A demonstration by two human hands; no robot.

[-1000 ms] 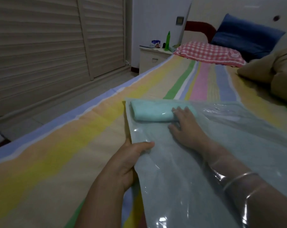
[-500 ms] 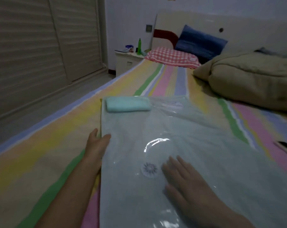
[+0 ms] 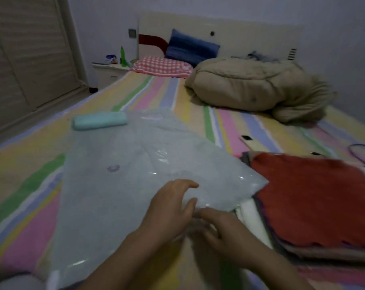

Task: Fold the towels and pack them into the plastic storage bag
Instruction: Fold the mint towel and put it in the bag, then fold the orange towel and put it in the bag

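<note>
In the head view, the near edge of the clear plastic storage bag (image 3: 123, 185) is pressed by the left hand (image 3: 169, 208), fingers loosely spread; whether the right hand (image 3: 223, 229) grips it cannot be told. Well beyond the fingers, a rolled mint-green towel (image 3: 100, 120) is lodged inside. The slick film could slip, closing the mouth before the red flat towel stack (image 3: 315, 197), right of the fingers, is packed.
</note>
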